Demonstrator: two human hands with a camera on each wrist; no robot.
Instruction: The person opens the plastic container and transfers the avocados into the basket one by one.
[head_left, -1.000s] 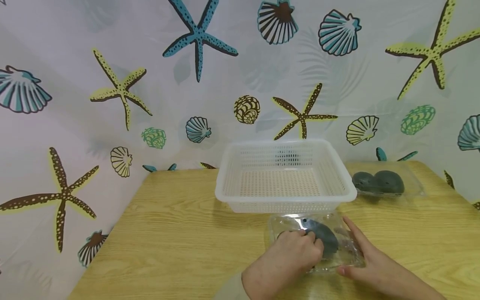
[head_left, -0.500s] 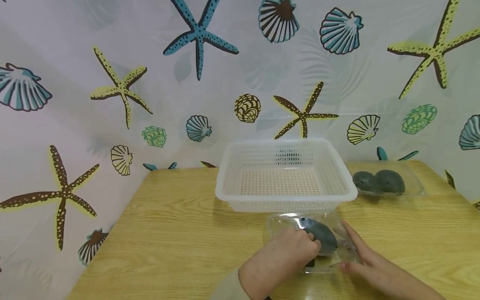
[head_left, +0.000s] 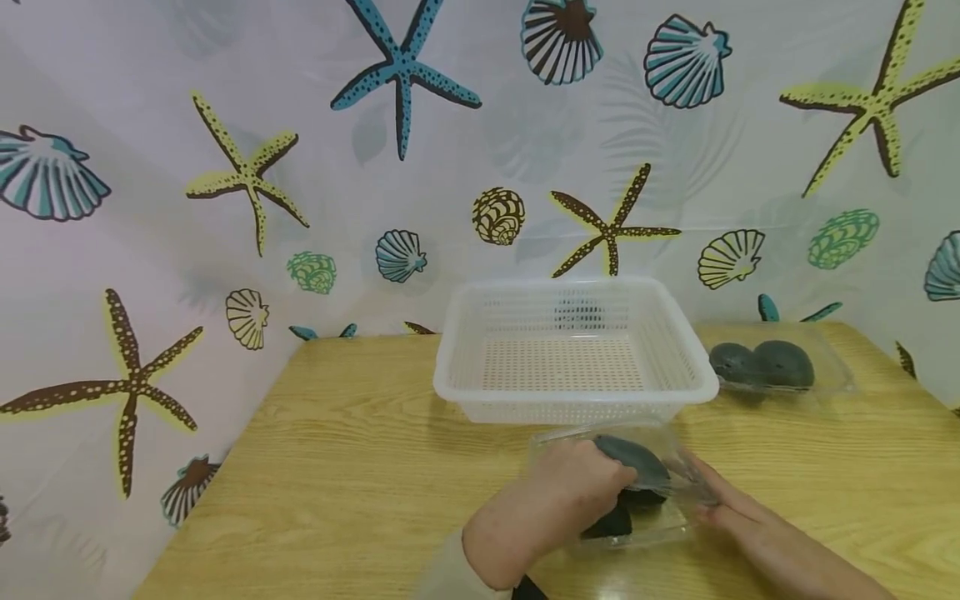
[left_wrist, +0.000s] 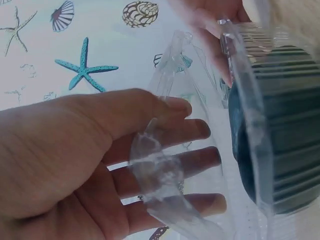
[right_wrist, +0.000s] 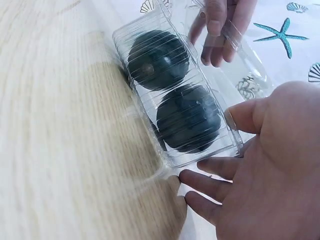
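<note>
Fingers of our left hand lie nearly straight against the flap of a clear plastic clamshell, the thumb laid along its folded edge, so this hand presses on the flap more than it closes round it. We see the clamshell resting on the bench, just in front of a white perforated basket; it is tipped up on one long side and encloses two dark green avocados seated one behind the other in its ribbed wells. Our right hand comes next, its fingers spread and almost flat, braced against the near end of the clamshell and gripping nothing. Farther right, near the rear corner of the bench, we note a second clear pack holding two more dark avocados, well apart from both hands.
</note>
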